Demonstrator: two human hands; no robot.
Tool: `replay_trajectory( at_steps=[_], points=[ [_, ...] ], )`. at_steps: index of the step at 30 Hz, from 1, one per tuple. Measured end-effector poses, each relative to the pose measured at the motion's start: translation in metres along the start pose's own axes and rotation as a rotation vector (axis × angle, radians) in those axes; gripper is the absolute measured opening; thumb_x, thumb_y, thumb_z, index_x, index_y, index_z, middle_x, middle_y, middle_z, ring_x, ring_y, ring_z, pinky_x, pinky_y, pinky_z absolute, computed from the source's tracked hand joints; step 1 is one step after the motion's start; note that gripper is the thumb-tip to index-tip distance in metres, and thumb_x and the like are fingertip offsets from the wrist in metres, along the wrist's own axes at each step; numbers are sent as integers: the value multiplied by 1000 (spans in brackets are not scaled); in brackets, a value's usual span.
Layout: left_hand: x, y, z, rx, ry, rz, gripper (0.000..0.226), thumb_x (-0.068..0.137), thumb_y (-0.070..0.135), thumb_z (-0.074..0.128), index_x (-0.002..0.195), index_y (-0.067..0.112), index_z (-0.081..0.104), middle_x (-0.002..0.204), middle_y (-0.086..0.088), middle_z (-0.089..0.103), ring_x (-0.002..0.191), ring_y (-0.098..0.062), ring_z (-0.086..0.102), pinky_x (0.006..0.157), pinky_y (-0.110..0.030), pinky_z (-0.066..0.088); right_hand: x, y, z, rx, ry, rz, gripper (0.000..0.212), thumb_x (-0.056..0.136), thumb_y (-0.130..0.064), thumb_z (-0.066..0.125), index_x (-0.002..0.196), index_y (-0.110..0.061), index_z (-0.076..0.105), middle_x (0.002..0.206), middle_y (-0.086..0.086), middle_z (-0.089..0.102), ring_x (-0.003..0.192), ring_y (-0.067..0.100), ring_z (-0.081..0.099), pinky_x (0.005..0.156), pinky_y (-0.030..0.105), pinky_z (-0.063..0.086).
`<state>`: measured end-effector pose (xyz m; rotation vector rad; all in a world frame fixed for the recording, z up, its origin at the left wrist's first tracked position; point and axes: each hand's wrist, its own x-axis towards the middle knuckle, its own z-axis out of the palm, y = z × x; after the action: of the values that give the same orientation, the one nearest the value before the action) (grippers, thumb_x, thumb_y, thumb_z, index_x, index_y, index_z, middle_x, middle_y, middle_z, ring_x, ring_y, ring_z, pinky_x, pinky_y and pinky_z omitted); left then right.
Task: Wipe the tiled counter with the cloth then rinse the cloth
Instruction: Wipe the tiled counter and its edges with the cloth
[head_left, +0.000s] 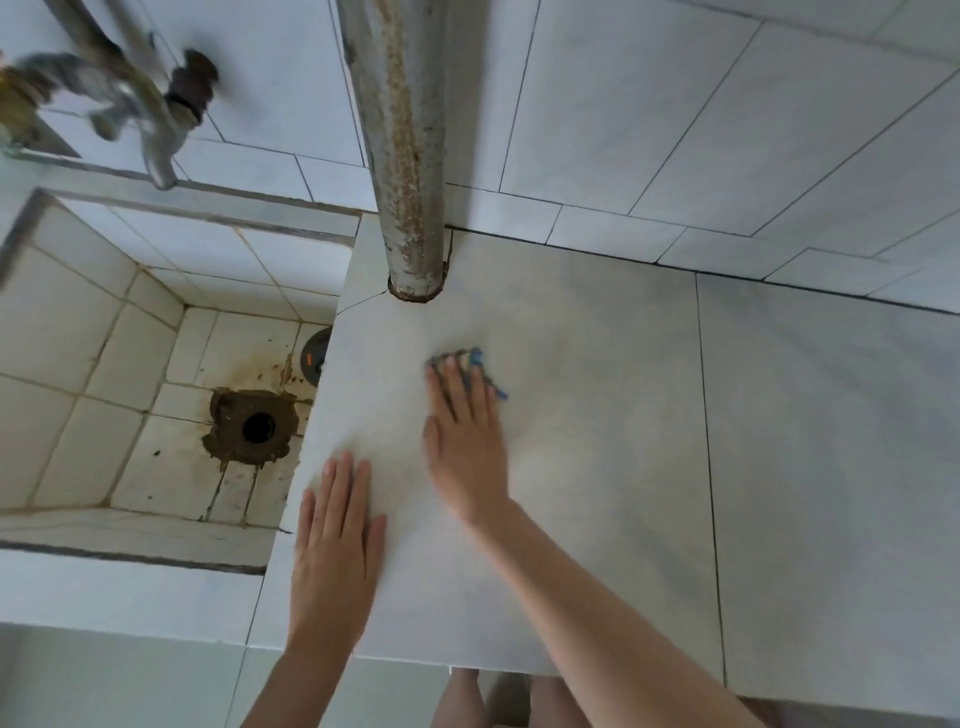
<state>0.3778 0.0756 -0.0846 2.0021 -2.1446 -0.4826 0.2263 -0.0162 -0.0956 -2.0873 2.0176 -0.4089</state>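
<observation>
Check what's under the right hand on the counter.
A blue cloth, pressed to the tiled counter by the right hand. Only its edge shows past the fingers; the hand covers the rest, so its full extent can't be seen.

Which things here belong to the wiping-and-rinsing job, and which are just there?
In the job: cloth, pressed under the right hand; tiled counter; tap and sink for rinsing.
Just there: rusty pipe; dark round object in the sink.

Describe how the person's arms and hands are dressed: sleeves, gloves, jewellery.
Both forearms are bare to the frame edge, no sleeves in view. The left hand and right hand wear no gloves; no ring, watch or bracelet shows.
</observation>
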Motion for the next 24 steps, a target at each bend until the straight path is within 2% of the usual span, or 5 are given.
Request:
replay_trajectory(
  at_steps=[3,7,14,19,24],
  points=[
    [-12,-11,-1,23,-19,14,55,100,36,16,146,6,25,154,-9,24,144,-20,17,118,-37,11,-17,-58,9,20,-111,-243,50,95,-27,30,144,-23,35,151,0,34,142,25,24,115,41,22],
    [-12,-14,-1,50,-27,22,55,97,34,23,147,10,24,156,-5,20,144,-18,15,118,-36,10,-4,-2,-4,-15,-144,-372,46,97,-24,30,141,-16,41,146,3,42,137,25,35,112,40,28],
    [-12,-10,-2,79,-30,-21,55,97,33,21,148,13,22,157,-2,17,145,-14,12,119,-32,5,6,181,-38,-197,-119,354,79,88,-37,-30,150,-14,12,158,7,3,145,30,-2,117,44,1],
    [-14,-9,-2,85,-29,-22,55,97,34,23,148,14,23,156,-1,19,145,-13,12,119,-32,6,30,98,-35,-102,13,287,53,94,-28,25,140,-8,41,146,16,39,134,40,34,111,44,22],
    [-13,-11,-2,76,-6,-16,55,96,33,24,146,11,28,155,-3,23,144,-14,16,119,-33,9,28,-10,1,33,-106,-121,50,94,-31,30,140,-16,43,146,7,41,136,34,33,110,43,30]
  ],
)
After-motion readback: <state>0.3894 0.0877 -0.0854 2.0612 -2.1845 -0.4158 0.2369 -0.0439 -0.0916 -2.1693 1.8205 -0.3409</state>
